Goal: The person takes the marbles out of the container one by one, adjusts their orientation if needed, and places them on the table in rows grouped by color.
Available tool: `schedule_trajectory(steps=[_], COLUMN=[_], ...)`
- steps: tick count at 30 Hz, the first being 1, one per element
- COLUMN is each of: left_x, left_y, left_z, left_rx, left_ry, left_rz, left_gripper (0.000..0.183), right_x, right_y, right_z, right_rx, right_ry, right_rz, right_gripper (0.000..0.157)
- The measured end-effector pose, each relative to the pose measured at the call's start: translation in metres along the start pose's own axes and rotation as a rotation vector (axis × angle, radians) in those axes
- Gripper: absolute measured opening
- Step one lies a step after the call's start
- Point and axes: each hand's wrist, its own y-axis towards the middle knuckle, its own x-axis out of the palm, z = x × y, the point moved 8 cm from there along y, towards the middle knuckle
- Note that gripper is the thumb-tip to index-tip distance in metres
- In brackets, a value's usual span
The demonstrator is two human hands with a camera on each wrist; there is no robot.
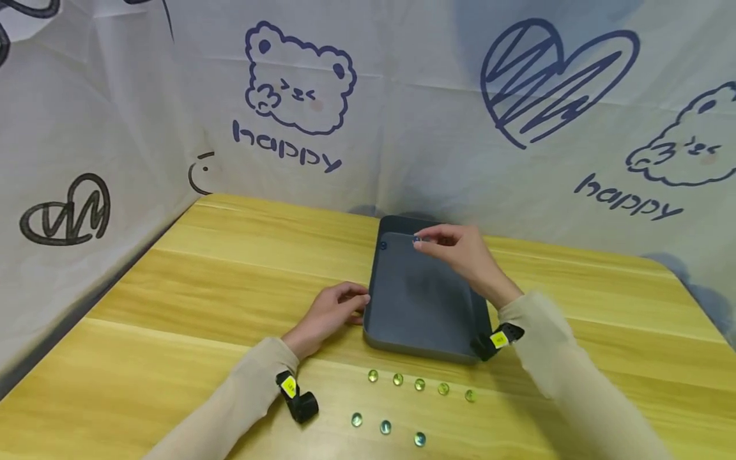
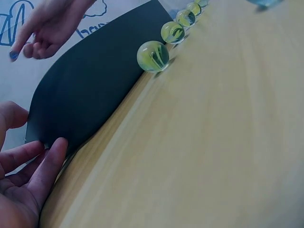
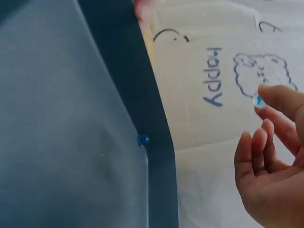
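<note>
A dark grey tray (image 1: 425,300) lies on the wooden table, with one blue marble (image 1: 383,245) in its far left corner. Above its far end, my right hand (image 1: 460,252) pinches a clear marble with a blue swirl (image 3: 259,100) between thumb and index finger. The other fingers of that hand are loosely bent in the right wrist view. My left hand (image 1: 333,313) rests on the table at the tray's left side, its fingertips (image 2: 58,145) touching the outer wall. In front of the tray, several yellow-green marbles (image 1: 420,384) stand in a row.
Nearer the table's front edge are 3 bluish marbles (image 1: 385,427) in another row. White cloth (image 1: 414,128) with drawn hearts and bears hangs behind and to the left of the wooden table (image 1: 190,287). A camera is strapped to each wrist.
</note>
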Motion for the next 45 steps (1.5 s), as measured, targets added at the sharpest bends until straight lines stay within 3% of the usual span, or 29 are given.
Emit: schedule_trajectory(steps=[5,10,22,32,38,45], left_x=[-0.003,-0.002,-0.001,-0.001,0.002,-0.001], left_y=[-0.002,-0.001,-0.003,-0.003,-0.016,-0.004], left_z=[0.0,-0.001,0.001,0.001,0.021,0.0], left_rx=[-0.004,-0.007,-0.012,-0.025,-0.03,-0.019], left_ry=[-0.001,0.001,0.004,0.0,0.016,-0.004], left_rz=[-0.005,-0.02,-0.011,-0.032,-0.032,-0.026], left_gripper=[0.028,0.029,0.028,0.032,0.031,0.03], right_x=[0.002,0.004,0.015,0.029,0.038,0.044], right_y=[-0.029,-0.058,-0.112,-0.141,-0.152,-0.162], right_z=[0.001,-0.004,-0.011,-0.011,-0.003,0.002], right_rx=[0.003,-0.017,0.038,0.001,0.005,-0.059], right_ry=[-0.087,-0.093,0.03,0.085,0.116,0.112], right_rz=[0.036,0.03,-0.07,-0.172,-0.212,-0.212], right_gripper=[0.032,0.028,0.021,0.019,0.019,0.014])
